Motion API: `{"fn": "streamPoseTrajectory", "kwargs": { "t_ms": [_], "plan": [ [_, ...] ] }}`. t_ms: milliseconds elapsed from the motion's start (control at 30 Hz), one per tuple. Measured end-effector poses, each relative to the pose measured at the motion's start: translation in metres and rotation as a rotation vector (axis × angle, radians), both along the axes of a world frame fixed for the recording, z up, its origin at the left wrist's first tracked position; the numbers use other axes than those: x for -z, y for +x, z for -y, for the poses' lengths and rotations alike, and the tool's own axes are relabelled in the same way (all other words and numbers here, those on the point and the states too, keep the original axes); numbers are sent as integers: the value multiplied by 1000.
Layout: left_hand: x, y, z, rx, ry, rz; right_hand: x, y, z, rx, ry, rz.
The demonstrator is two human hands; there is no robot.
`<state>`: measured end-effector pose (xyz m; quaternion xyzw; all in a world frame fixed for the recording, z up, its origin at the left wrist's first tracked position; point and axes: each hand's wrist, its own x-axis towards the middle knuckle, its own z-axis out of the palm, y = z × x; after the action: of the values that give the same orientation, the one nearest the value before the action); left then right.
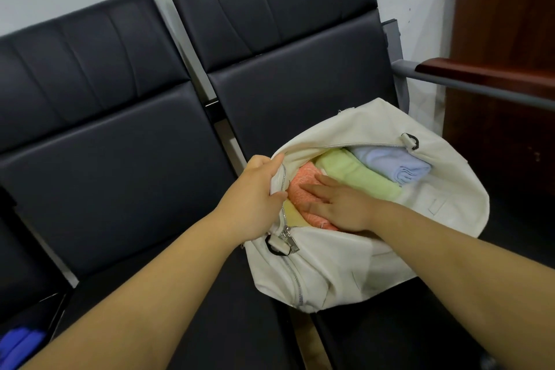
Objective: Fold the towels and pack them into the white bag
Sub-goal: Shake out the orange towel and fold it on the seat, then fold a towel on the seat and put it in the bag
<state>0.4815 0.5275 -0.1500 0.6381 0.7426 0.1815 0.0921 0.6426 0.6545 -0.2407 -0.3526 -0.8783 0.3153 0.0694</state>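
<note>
The white bag [420,234] lies unzipped on the right black seat. Inside it I see a folded pale blue towel [393,164] at the far end, a light green towel [357,174] beside it, an orange towel [303,189] nearer me, and a strip of yellow towel [292,215] under the orange one. My left hand [255,189] grips the bag's left zipper edge and holds the mouth apart. My right hand [336,203] lies flat, fingers spread, pressing on the orange towel inside the bag.
Black padded seats [120,177] stand in a row against a white wall. A grey metal armrest with a wooden top [480,75] and a brown wooden cabinet [504,24] are at the right. A bright blue cloth [18,345] lies at the bottom left corner.
</note>
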Motion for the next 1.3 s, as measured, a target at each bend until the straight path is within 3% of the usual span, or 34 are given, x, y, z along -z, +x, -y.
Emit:
{"fn": "streamPoseTrajectory", "kwargs": {
  "t_ms": [200,367,467,600,967,1067,1300],
  "plan": [
    [-2,3,12,-5,28,119,-36,32,33,198,-97,-257],
    [2,-15,69,-32,108,136,-74,38,107,245,132,-356],
    [9,-49,128,-96,60,79,-80,10,152,159,362,-232],
    [22,-111,219,-243,-93,-13,-73,-49,206,9,432,-116],
    [57,-311,456,-720,-168,-95,-31,-294,358,-437,149,132],
    [67,-359,501,-900,-166,-50,-20,-357,387,-506,90,142],
    [87,-431,563,-1097,-84,11,-2,-491,438,-547,58,40]
  ]
}}
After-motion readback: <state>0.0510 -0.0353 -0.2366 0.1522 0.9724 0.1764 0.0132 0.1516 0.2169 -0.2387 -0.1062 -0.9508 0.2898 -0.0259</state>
